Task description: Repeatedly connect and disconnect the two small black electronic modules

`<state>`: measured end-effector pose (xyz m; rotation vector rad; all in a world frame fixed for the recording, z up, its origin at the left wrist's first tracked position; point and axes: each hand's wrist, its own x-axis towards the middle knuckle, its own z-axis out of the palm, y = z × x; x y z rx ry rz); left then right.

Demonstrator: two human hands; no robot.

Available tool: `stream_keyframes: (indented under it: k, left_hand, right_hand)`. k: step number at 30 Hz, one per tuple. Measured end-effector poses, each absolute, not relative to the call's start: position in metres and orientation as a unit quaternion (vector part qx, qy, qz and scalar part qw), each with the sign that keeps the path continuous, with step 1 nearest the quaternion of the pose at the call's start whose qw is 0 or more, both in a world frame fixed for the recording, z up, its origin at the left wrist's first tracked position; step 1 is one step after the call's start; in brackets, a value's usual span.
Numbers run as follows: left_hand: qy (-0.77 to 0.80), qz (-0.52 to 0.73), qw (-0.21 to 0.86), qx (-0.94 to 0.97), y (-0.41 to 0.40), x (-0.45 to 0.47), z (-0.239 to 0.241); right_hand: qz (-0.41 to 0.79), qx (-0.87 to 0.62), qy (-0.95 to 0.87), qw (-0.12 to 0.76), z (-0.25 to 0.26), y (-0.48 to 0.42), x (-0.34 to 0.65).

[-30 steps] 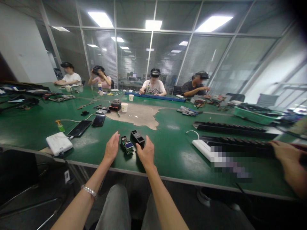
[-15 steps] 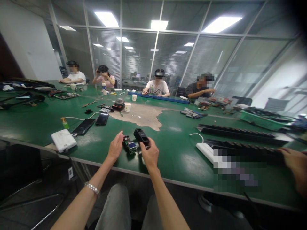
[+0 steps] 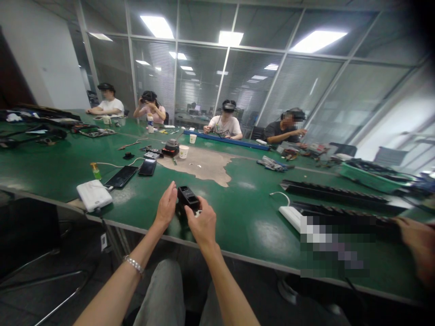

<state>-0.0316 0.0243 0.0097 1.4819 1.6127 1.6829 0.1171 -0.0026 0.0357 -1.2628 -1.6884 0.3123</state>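
Observation:
My right hand (image 3: 203,219) grips a black rectangular plastic housing (image 3: 188,198) with openings in its top, just above the table's near edge. The green circuit board with a small screen is now mostly hidden behind the housing and my fingers. My left hand (image 3: 167,203) stands on edge at the housing's left side, fingers stretched out. Whether its fingertips touch the housing, I cannot make out.
On the green table (image 3: 234,222), a white power bank (image 3: 94,196) and phones (image 3: 122,176) lie left. A white power strip (image 3: 291,217) and black metal rails (image 3: 333,194) lie right, near another person's hand (image 3: 416,240). Paper cups (image 3: 184,151) stand ahead; several people sit opposite.
My right hand has moved the black housing left, over the circuit board and close to my left hand. The board, plainly visible before, is now covered. The view has shifted slightly.

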Motion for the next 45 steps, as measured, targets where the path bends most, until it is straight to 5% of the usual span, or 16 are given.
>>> stream_keyframes:
  k: [11,27,37,45]
  left_hand:
    - [0.584,0.584,0.138,0.547,0.027,-0.035,0.006]
    - [0.571,0.552,0.215,0.569,0.028,-0.029,0.006]
    - [0.575,0.595,0.229,0.513,0.031,-0.033,0.001]
    - [0.567,0.591,0.245,0.519,0.03,-0.032,0.0]
  right_hand:
    - [0.071,-0.505,-0.738,0.442,0.023,-0.002,0.118]
    - [0.123,-0.54,-0.71,0.435,0.022,-0.008,0.118]
    - [0.202,-0.485,-0.643,0.557,0.05,0.014,0.135]
    - [0.139,-0.553,-0.656,0.494,0.014,0.034,0.158]
